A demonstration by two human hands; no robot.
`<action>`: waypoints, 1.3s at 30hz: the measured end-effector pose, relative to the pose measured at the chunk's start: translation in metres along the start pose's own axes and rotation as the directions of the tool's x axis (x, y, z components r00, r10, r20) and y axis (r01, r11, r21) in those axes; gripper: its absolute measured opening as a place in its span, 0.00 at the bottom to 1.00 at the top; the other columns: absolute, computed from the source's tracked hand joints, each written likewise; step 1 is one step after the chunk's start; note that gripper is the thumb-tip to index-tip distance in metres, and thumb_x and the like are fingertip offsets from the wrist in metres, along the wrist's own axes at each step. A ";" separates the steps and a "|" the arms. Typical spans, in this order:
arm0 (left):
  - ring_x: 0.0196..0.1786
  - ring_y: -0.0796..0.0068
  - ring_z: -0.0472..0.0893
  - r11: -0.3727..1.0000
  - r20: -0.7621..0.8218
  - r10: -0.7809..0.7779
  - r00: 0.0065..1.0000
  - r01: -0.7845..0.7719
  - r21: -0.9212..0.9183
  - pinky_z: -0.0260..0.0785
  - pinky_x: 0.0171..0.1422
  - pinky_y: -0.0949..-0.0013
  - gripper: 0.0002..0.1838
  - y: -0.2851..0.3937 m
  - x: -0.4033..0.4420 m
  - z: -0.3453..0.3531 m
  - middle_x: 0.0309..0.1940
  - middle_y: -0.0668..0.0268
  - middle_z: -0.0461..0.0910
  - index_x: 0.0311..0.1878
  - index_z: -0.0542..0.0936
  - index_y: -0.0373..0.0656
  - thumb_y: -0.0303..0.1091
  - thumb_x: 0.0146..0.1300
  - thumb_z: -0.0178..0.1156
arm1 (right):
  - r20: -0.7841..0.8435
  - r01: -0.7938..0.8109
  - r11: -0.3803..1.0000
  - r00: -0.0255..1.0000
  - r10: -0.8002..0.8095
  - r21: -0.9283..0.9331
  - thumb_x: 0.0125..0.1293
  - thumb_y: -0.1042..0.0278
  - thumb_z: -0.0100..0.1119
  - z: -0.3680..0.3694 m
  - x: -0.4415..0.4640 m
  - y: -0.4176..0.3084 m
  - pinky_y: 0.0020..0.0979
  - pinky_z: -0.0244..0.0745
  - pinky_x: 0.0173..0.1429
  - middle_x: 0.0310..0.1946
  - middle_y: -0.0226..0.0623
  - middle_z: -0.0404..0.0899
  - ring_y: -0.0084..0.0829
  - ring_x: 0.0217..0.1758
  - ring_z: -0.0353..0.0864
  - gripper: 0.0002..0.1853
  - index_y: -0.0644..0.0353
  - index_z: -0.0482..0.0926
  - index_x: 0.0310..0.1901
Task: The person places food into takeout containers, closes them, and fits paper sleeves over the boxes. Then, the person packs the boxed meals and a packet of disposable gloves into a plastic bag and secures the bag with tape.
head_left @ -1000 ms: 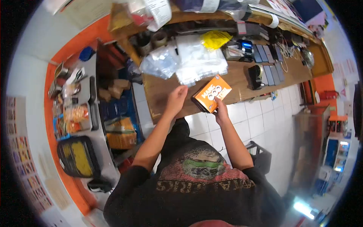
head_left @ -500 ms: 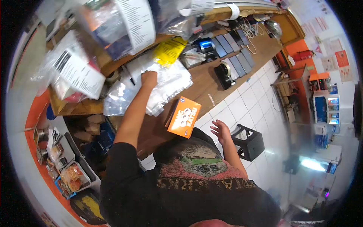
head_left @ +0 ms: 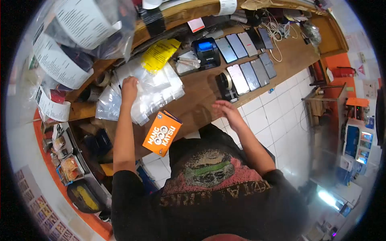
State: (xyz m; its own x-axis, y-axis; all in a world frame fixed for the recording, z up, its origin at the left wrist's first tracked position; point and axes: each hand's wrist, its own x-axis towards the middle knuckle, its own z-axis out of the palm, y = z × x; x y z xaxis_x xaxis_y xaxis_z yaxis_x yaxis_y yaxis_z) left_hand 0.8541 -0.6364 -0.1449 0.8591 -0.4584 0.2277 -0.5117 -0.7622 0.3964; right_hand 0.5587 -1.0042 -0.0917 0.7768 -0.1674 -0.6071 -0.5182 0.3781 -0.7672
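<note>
My left hand (head_left: 129, 90) rests on a spread of clear plastic bags (head_left: 163, 86), its fingers curled down; what they grip, if anything, is hidden. Beyond it, a yellow plastic packet (head_left: 161, 54) lies on top of the bags. An orange box lettered MANG KATSU (head_left: 162, 134) sits at the front edge of the wooden counter (head_left: 197, 96), between my arms. My right hand (head_left: 227, 112) hovers near that edge, fingers extended and holding nothing. The closest thing to it is a black tape dispenser (head_left: 227, 86).
Several phones (head_left: 239, 78) lie in two rows to the right, beside a small black printer (head_left: 206, 52). White cables (head_left: 275, 34) tangle at the far end. Bagged parcels with printed labels (head_left: 64, 60) stand on the raised shelf at upper left.
The view has swung, so the counter and shelf sit differently in it. My right hand has moved forward toward the counter edge. My left hand stays on the plastic bags.
</note>
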 end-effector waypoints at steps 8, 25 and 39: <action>0.43 0.73 0.75 0.098 -0.061 -0.652 0.756 0.005 -0.995 0.65 0.55 0.65 0.09 0.061 -0.013 -0.088 0.38 0.69 0.76 0.44 0.75 0.41 0.37 0.72 0.53 | 0.054 0.138 0.990 0.989 -0.135 -0.038 0.67 0.67 0.59 -0.032 0.054 -0.084 0.22 0.71 0.43 0.42 0.31 0.84 0.18 0.37 0.77 0.14 0.61 0.78 0.52; 0.42 0.75 0.77 0.243 -0.290 -0.692 0.661 -0.164 -0.956 0.74 0.45 0.65 0.20 0.282 -0.155 -0.186 0.41 0.67 0.74 0.38 0.67 0.47 0.56 0.73 0.47 | 0.337 0.535 0.168 0.714 -0.613 -0.828 0.54 0.58 0.63 0.020 0.306 -0.161 0.43 0.65 0.66 0.58 0.47 0.77 0.50 0.60 0.74 0.12 0.52 0.87 0.38; 0.54 0.60 0.76 0.810 -0.217 -0.338 0.916 0.166 -0.562 0.66 0.62 0.61 0.11 0.361 -0.087 -0.092 0.55 0.58 0.77 0.47 0.79 0.39 0.34 0.65 0.62 | 0.832 0.105 0.989 0.535 -0.147 0.107 0.66 0.45 0.59 0.033 0.020 -0.136 0.33 0.70 0.63 0.51 0.42 0.81 0.31 0.55 0.79 0.30 0.64 0.76 0.58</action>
State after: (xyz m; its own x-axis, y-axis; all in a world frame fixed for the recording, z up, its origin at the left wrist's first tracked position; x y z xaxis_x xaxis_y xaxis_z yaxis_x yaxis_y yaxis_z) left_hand 0.5956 -0.8299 0.0601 0.9616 -0.0625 0.2673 -0.2672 -0.4367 0.8590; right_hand 0.6565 -1.0286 0.0075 0.7895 0.6124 -0.0401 -0.3927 0.4539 -0.7999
